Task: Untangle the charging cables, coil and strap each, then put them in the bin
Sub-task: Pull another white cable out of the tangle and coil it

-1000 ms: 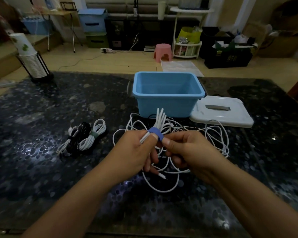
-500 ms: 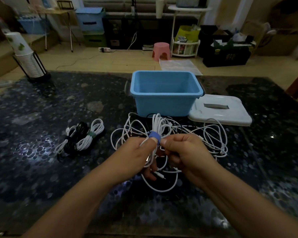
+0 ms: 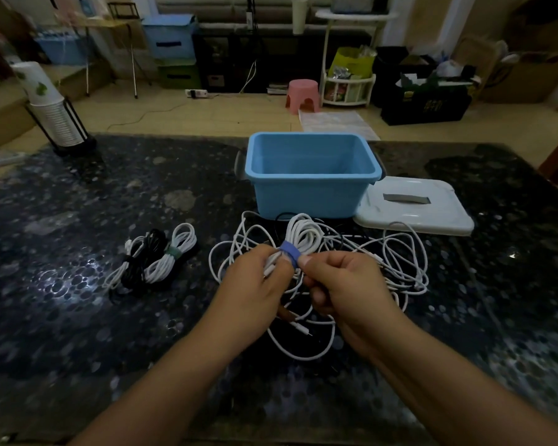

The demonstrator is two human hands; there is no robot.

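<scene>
A coiled white cable (image 3: 303, 233) with a blue strap (image 3: 290, 250) around its middle is held above the table. My left hand (image 3: 255, 284) grips the coil just left of the strap, and my right hand (image 3: 342, 284) pinches the strap from the right. Under both hands lies a tangle of loose white cables (image 3: 393, 262). An open light-blue bin (image 3: 306, 194) stands just behind the tangle. To the left lie two strapped coils, one white (image 3: 171, 255) and one black (image 3: 145, 252).
The bin's white lid (image 3: 413, 214) lies flat to the right of the bin. A stack of paper cups in a black holder (image 3: 55, 120) stands at the table's far left corner. The table (image 3: 62, 317) is dark and speckled. Behind it is a cluttered floor.
The strapped coil has tipped from pointing up to lying lower and more forward over the tangle. Both hands stayed on it and sank slightly toward the table.
</scene>
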